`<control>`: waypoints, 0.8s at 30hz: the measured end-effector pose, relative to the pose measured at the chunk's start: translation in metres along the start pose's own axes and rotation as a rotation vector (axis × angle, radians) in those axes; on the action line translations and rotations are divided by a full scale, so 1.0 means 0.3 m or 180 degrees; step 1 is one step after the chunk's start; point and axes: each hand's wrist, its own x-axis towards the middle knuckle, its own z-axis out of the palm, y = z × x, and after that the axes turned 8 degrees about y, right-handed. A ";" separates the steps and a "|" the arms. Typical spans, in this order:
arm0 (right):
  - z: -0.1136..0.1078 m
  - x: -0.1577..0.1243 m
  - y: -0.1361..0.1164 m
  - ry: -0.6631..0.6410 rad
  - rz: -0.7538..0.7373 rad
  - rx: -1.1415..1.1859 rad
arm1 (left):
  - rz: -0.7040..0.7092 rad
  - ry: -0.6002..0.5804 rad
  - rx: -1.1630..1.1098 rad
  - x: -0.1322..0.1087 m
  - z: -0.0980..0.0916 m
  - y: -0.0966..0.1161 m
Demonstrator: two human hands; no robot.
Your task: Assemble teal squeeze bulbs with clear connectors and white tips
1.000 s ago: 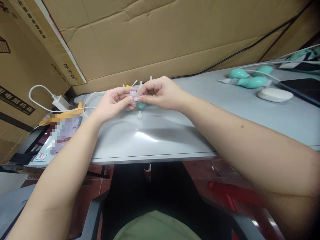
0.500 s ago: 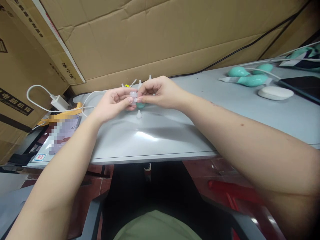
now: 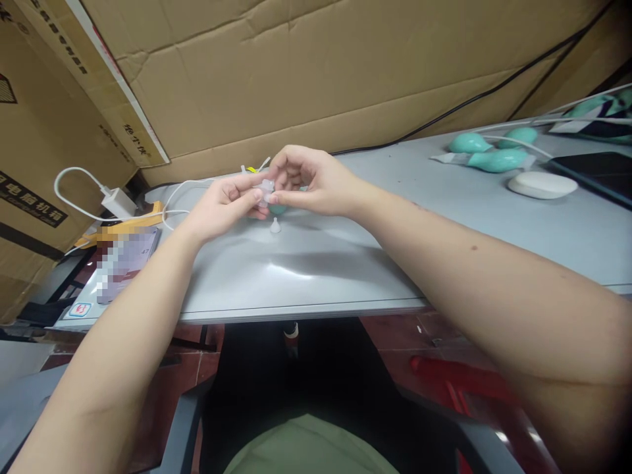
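- Head view: my left hand (image 3: 224,204) and right hand (image 3: 309,181) meet above the far part of the grey table (image 3: 316,276). Both pinch one small clear plastic piece (image 3: 266,189) between thumb and fingertips, the other fingers curled in.
- Head view: the piece is held off the table, right between the two hands. A teal bulb (image 3: 278,209) shows just beneath it, and I cannot tell whether the two are joined.
- Head view: I judge the piece very light, stiff and smooth, so it could easily slip or flick away. A fingertip pinch on its sides suits it best. The bulb looks soft and squeezable.
- Head view: a small white cone cap (image 3: 275,226) stands on the table just below the hands.
- Head view: a white charger (image 3: 117,201) with its cable lies to the left, near the cardboard wall.
- Head view: well to the right lie more teal bulbs (image 3: 494,160) and a white oval thing (image 3: 542,185).
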 end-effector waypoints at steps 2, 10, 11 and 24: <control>0.003 0.004 0.007 -0.0139 -0.0139 0.0017 | 0.0027 0.0029 -0.0114 0.006 -0.006 -0.007; 0.008 0.001 0.025 -0.0327 -0.0289 0.0031 | -0.0142 -0.0028 -0.0289 0.010 -0.006 -0.005; 0.005 0.000 0.029 -0.0265 -0.0386 -0.0074 | -0.0092 -0.0029 -0.0217 0.007 0.000 0.004; 0.018 -0.012 0.014 -0.0029 -0.0923 -0.0823 | 0.0275 0.0220 0.0574 -0.019 -0.019 0.051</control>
